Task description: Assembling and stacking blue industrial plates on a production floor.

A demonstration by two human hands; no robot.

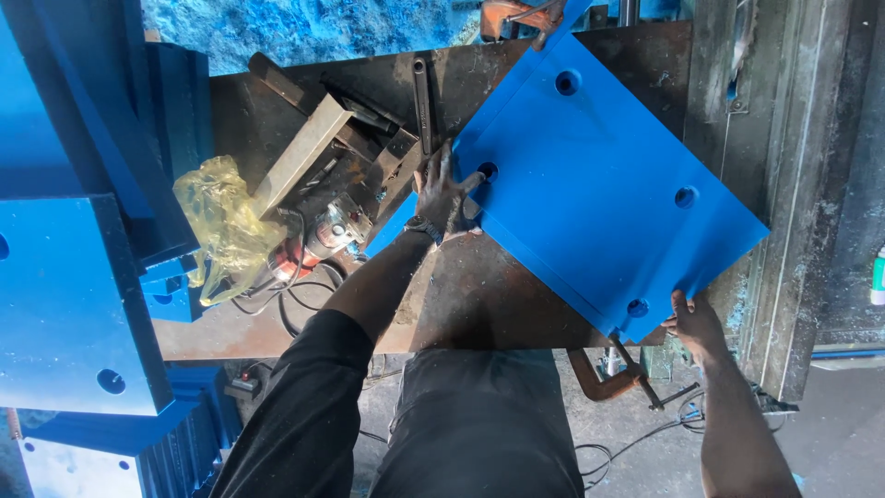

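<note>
A large blue square plate (599,184) with a hole near each corner lies turned like a diamond on a rusty steel workbench (470,295). My left hand (444,194) grips its left corner, a finger beside the hole there. My right hand (693,323) holds the plate's near corner, which sticks out past the bench's front edge. A wristwatch sits on my left wrist.
Left of the plate lie an angle grinder (323,235) with its cable, a grey metal bar (300,157), a long wrench (424,101) and a yellow plastic bag (221,226). More blue plates (69,304) are stacked at the left. A rusty clamp (608,378) hangs under the bench edge.
</note>
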